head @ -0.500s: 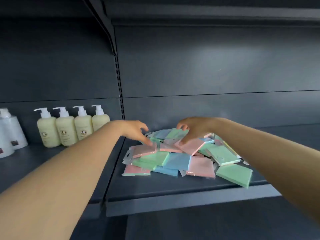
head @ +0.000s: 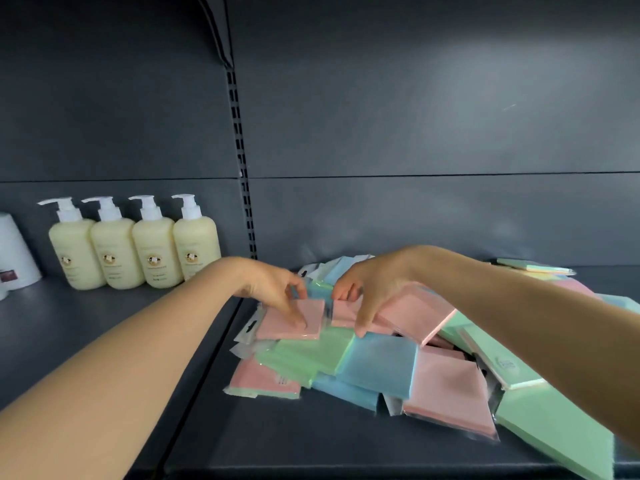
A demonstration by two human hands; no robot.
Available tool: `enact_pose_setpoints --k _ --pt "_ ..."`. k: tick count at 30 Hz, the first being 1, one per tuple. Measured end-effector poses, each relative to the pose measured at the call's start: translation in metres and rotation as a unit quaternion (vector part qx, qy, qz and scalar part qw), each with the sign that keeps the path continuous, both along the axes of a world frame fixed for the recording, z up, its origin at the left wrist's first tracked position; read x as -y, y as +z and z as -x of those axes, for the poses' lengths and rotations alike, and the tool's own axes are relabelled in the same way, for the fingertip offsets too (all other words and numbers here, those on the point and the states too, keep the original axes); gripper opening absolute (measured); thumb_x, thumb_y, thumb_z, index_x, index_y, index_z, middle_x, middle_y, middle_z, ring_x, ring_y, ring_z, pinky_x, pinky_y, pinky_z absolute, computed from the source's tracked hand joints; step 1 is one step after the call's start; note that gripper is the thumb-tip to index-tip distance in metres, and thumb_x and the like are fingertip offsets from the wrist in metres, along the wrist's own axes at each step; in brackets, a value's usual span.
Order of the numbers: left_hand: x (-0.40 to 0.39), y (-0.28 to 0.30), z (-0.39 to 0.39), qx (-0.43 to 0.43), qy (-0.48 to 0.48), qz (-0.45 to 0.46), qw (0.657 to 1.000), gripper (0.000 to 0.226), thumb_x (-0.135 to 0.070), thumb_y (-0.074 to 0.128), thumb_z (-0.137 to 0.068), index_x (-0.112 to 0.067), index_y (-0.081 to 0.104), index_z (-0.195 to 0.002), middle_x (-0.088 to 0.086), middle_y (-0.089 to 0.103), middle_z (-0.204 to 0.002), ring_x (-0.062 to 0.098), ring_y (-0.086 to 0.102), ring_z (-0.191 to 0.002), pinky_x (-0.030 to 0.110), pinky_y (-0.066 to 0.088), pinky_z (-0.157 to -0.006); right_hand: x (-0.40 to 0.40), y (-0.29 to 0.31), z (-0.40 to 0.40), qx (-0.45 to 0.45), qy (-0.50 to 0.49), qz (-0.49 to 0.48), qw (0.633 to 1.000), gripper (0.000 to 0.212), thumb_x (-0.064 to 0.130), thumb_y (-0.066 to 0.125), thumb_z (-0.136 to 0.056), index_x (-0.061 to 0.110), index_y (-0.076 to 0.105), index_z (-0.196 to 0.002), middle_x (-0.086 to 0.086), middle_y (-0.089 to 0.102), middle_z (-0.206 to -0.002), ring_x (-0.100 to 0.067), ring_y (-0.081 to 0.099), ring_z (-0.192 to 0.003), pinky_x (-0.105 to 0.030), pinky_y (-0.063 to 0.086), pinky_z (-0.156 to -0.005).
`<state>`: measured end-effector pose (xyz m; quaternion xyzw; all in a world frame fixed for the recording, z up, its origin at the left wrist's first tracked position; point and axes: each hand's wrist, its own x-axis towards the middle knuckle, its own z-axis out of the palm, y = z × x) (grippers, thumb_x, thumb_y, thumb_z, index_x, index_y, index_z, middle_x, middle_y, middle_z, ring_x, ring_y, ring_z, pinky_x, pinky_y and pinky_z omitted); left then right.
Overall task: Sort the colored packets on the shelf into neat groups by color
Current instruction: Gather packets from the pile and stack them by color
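Left hand [head: 277, 292] pinching flat pink plastic-wrapped packet [head: 294, 323] atop mixed pile on dark grey metal shelf [head: 311, 445]; right hand [head: 370, 289] gripping another tilted pink packet [head: 420, 315]. Risk: slick wrappers sliding, pile toppling off shelf edge.

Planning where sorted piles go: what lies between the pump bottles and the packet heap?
Head view: only bare shelf, crossed by the left forearm, separates bottles from heap.
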<state>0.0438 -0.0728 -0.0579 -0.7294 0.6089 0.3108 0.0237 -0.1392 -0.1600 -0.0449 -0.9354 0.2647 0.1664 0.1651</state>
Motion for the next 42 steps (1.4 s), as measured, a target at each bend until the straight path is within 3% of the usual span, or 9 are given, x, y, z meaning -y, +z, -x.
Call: enact_pose_setpoints --k 7,11,18,21,24,28,32,37,42 --pt "0.002 0.002 -0.005 -0.050 -0.001 -0.001 0.999 0.031 -0.017 0.078 -0.074 -0.023 0.059 -0.098 -0.005 0.064 -0.095 0.011 0.061 -0.088 0.025 0.049 -0.086 0.015 0.000 -0.016 -0.029 -0.001 -0.075 0.997 0.068 0.010 0.076 -0.077 0.010 0.044 -0.137 0.007 0.052 -0.116 -0.012 0.051 -0.115 -0.023 0.042 -0.099" --pt "0.000 0.009 -0.005 -0.043 0.003 0.017 0.999 0.032 -0.016 0.080 -0.071 -0.021 0.057 -0.093 -0.002 0.064 -0.096 0.015 0.061 -0.089 0.025 0.049 -0.080 0.019 -0.003 -0.022 -0.003 0.003 -0.100 0.995 0.066 0.008 0.076 -0.076 0.012 0.045 -0.134 0.006 0.055 -0.099 -0.009 0.053 -0.088 -0.019 0.045 -0.080" --pt "-0.019 0.029 -0.013 -0.062 0.038 0.086 0.994 0.029 -0.011 0.081 -0.070 -0.017 0.057 -0.084 -0.001 0.071 -0.086 0.020 0.069 -0.088 0.029 0.054 -0.075 0.024 0.006 -0.016 0.083 0.016 -0.149 0.985 0.022 0.000 0.073 -0.077 0.018 0.062 -0.083 0.011 0.055 -0.066 -0.006 0.053 -0.063 -0.013 0.044 -0.059" --pt "-0.033 0.044 -0.013 -0.058 0.062 0.134 0.987 0.025 -0.011 0.079 -0.073 -0.014 0.057 -0.085 0.000 0.071 -0.084 0.018 0.069 -0.081 0.029 0.054 -0.068 0.021 0.019 -0.011 0.134 0.004 -0.155 0.979 0.018 -0.002 0.071 -0.078 0.014 0.062 -0.081 0.012 0.053 -0.060 -0.003 0.050 -0.057 -0.012 0.041 -0.056" --pt "-0.049 0.058 -0.007 -0.076 0.098 0.195 0.973 0.026 -0.009 0.075 -0.077 -0.011 0.061 -0.098 -0.003 0.072 -0.089 0.013 0.070 -0.079 0.028 0.056 -0.069 0.016 0.038 0.000 0.191 0.003 -0.162 0.968 0.016 -0.001 0.071 -0.078 0.013 0.067 -0.082 0.010 0.066 -0.067 -0.001 0.059 -0.059 -0.014 0.044 -0.059" --pt "-0.066 0.073 0.003 -0.122 0.155 0.277 0.940 0.024 -0.008 0.073 -0.078 -0.019 0.065 -0.097 -0.002 0.072 -0.095 0.014 0.069 -0.086 0.026 0.054 -0.070 0.012 0.055 0.022 0.318 -0.029 -0.143 0.937 0.021 0.002 0.074 -0.077 0.011 0.071 -0.096 -0.004 0.073 -0.094 -0.012 0.067 -0.083 -0.025 0.051 -0.085" --pt "-0.082 0.087 0.028 -0.155 0.204 0.331 0.908 0.019 -0.001 0.070 -0.079 -0.015 0.061 -0.088 0.001 0.066 -0.086 0.015 0.065 -0.080 0.023 0.050 -0.064 -0.002 0.068 0.056 0.433 -0.087 -0.112 0.890 0.011 0.005 0.076 -0.076 0.014 0.068 -0.075 0.002 0.068 -0.073 -0.010 0.062 -0.071 -0.018 0.048 -0.072" --pt "-0.109 0.095 0.078 -0.208 0.202 0.338 0.896 0.028 0.006 0.067 -0.078 -0.015 0.064 -0.096 0.003 0.066 -0.093 0.017 0.064 -0.083 0.025 0.054 -0.066 -0.028 0.077 0.117 0.476 -0.134 -0.082 0.865 0.024 0.006 0.077 -0.075 -0.004 0.071 -0.096 -0.018 0.071 -0.100 -0.016 0.064 -0.082 -0.012 0.052 -0.068" --pt "-0.132 0.088 0.143 -0.247 0.199 0.352 0.881 0.019 -0.003 0.070 -0.080 -0.014 0.067 -0.094 0.006 0.068 -0.100 0.021 0.063 -0.095 0.030 0.052 -0.084 -0.066 0.071 0.192 0.527 -0.189 -0.093 0.823 0.016 0.005 0.077 -0.074 -0.002 0.070 -0.087 -0.013 0.069 -0.095 -0.017 0.063 -0.081 -0.015 0.056 -0.068"
